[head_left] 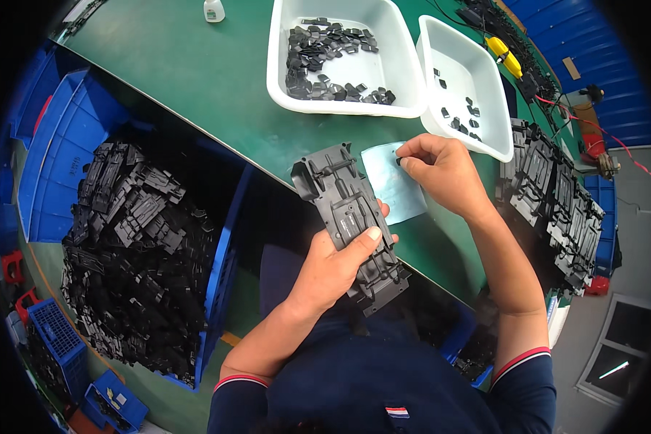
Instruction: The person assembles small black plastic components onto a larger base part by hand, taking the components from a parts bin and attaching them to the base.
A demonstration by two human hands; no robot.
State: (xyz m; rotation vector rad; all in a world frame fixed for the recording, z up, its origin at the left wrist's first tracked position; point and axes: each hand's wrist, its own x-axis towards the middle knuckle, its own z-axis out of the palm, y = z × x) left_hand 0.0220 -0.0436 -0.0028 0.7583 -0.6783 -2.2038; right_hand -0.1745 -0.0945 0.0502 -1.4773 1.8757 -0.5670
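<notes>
My left hand (329, 266) is closed around a long black molded plastic part (346, 202), its thumb lying across the top face. The part is tilted, with its upper end beyond the table's front edge and its lower end near my body. Over a pale blue sheet (401, 199) on the table, my right hand (447, 172) pinches a small black piece (400, 161) between thumb and fingertips. Most of that piece is hidden by the fingers. The two hands are apart, and the sheet lies just right of the plastic part.
A white tub (347, 108) with many small black pieces stands on the green table (195, 94); a second white tub (500, 137) holds several more. Long black parts (557, 195) are stacked at right. A blue crate (58, 173) heaped with black parts stands at left. A small bottle (214, 11) is farther back.
</notes>
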